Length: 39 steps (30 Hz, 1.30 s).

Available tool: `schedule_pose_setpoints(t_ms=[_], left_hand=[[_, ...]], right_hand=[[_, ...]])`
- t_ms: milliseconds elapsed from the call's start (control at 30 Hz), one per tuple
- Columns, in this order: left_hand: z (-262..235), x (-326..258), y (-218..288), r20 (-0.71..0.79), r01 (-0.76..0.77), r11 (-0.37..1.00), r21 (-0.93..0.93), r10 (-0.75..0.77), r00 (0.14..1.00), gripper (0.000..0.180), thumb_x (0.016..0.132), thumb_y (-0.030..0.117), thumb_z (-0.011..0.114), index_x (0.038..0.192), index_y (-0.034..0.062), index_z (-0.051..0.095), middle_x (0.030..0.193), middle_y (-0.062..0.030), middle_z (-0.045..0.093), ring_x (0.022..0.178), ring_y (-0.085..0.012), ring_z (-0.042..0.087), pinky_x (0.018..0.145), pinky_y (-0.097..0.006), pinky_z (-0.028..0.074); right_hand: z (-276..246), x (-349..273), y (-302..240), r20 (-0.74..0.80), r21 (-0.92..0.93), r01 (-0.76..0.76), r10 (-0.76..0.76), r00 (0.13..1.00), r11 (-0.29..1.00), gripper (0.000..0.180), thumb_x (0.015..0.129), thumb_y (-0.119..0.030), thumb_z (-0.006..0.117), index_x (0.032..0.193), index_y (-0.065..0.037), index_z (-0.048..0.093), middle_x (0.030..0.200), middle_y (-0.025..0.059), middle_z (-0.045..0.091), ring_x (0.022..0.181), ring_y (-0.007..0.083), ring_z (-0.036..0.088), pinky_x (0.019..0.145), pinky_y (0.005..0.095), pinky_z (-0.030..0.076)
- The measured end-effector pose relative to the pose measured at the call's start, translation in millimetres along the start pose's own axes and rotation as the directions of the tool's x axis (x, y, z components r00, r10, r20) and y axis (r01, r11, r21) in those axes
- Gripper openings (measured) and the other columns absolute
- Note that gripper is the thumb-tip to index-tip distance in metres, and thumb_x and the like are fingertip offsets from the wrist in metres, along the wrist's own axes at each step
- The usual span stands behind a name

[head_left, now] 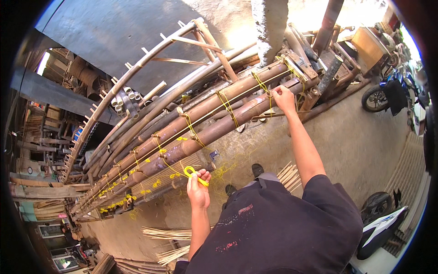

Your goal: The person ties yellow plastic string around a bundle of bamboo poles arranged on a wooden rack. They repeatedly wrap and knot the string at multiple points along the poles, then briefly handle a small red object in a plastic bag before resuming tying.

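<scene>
Two long brown bamboo poles run side by side from lower left to upper right: the nearer pole (213,131) and the farther pole (207,106). Thin yellow cord is wound around both at several spots. My left hand (199,192), below the nearer pole, is closed on a looped bundle of yellow cord (190,171). Toward the poles' right end, my right hand (284,99) pinches at the nearer pole's surface beside a cord wrapping. What lies between those fingertips is too small to make out. Loose yellow cord (223,170) trails in tangles over the floor.
A curved bamboo frame with pegs (132,71) rises behind the poles, near stacked bamboo (130,98). Split bamboo strips (166,234) lie on the floor near my left arm. A motorcycle (388,96) stands at right, and another white-and-black one (381,228) at lower right.
</scene>
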State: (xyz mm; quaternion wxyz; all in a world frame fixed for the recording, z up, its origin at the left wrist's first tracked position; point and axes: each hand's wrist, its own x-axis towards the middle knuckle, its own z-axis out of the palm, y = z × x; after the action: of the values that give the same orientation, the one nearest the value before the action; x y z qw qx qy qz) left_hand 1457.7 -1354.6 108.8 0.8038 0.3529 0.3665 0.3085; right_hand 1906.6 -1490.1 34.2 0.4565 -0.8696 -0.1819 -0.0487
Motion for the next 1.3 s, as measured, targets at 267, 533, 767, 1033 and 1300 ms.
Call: schedule_pose_setpoints(t_ms=[267,533,767,1033,1300], left_hand=[[-2.0,-2.6,-0.1,-0.002,0.008,1.000,0.003,-0.008,1.000,0.020,0.104,0.023,0.044,0.099,0.0059,0.052,0.108,-0.0123,0.063,0.098,-0.0227,0.062,0.092,-0.040,0.050],[-10.4,-6.0,3.0,-0.039,-0.003,1.000,-0.011,0.003,0.999,0.020,0.103,0.022,0.044,0.099,0.0058,0.054,0.106,-0.0131,0.064,0.095,-0.0244,0.064,0.090,-0.042,0.052],[-14.0,-3.5,7.2,-0.025,0.007,1.000,-0.013,-0.008,1.000,0.020,0.103,0.022,0.044,0.099,0.0058,0.055,0.105,-0.0131,0.064,0.094,-0.0243,0.064,0.089,-0.041,0.052],[-17.5,2.1,11.4,0.008,0.017,1.000,-0.009,-0.017,1.000,0.020,0.103,0.022,0.045,0.099,0.0057,0.055,0.105,-0.0129,0.064,0.094,-0.0241,0.064,0.089,-0.042,0.052],[-28.1,3.8,8.4,0.075,0.036,0.999,0.024,-0.037,0.996,0.023,0.105,0.023,0.044,0.107,0.0024,0.055,0.113,-0.0148,0.062,0.098,-0.0228,0.063,0.092,-0.038,0.050]], right_hand=[[13.0,29.3,30.4,0.239,0.426,-0.237,0.145,0.960,0.873,0.009,0.087,-0.012,0.064,0.085,-0.004,0.064,0.074,-0.0002,0.061,0.066,0.0082,0.056,0.062,0.0241,0.045],[-5.6,9.6,-14.5,0.187,0.169,0.121,-0.153,0.971,0.978,0.016,0.087,-0.017,0.063,0.093,-0.002,0.061,0.084,0.0136,0.067,0.077,0.0244,0.066,0.071,0.0357,0.052],[-18.9,-17.2,-15.7,0.210,0.152,0.237,-0.266,0.941,0.959,0.011,0.087,-0.010,0.060,0.093,-0.002,0.057,0.089,0.0162,0.064,0.081,0.0305,0.064,0.073,0.0377,0.051],[-10.3,-38.0,-11.8,0.111,0.098,0.361,-0.370,0.922,0.928,0.010,0.085,-0.008,0.062,0.091,-0.002,0.058,0.112,0.0175,0.059,0.091,0.0314,0.062,0.082,0.0400,0.050],[10.0,-81.4,-53.6,0.009,0.162,0.116,-0.119,0.993,0.980,0.009,0.088,-0.011,0.063,0.092,-0.003,0.061,0.096,0.0148,0.065,0.082,0.0250,0.064,0.073,0.0362,0.051]])
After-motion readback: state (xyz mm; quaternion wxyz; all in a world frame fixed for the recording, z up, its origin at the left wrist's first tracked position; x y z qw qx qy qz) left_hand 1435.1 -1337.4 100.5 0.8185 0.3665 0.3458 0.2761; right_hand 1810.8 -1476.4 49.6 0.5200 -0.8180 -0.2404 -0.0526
